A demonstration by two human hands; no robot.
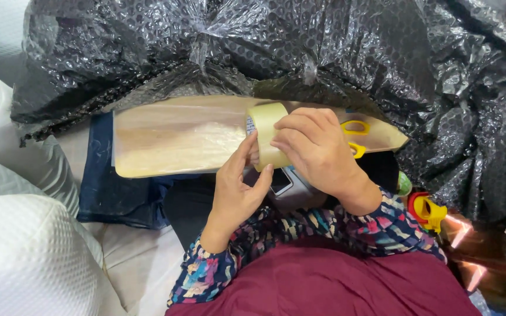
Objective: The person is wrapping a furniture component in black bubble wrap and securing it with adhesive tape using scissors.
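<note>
Gripping item one: a pale cream roll of clear packing tape, held at frame centre between both hands.

Orientation: the roll stands on edge, its broad outer band facing the camera; the core axis runs roughly from 9 to 3 o'clock, tilted slightly. The open hole is mostly hidden by fingers.

Left hand: rises from 6 o'clock, at 7 o'clock of the roll. Thumb and forefinger are spread apart and pinch the roll's lower left rim, the fingertips touching the band's bottom edge.

Right hand: comes from 4 o'clock and lies over the roll's right side. Fingers are curled and held together, wrapped over the roll's 3 o'clock edge; whether they pinch a loose tape end cannot be told.

Surroundings:
- Long flat tan board wrapped in clear film, lying beneath and behind the roll, long axis from 9 to 3 o'clock.
- Yellow-handled scissors, at 3 o'clock of the roll, partly behind the right hand.
- Black bubble-wrap sheeting, crumpled, spanning 10 to 3 o'clock.
- Red and yellow tape dispenser, at 4 o'clock, well apart.
- White quilted padding, at 8 o'clock.
- Dark blue cloth, under the board's left end.
</note>
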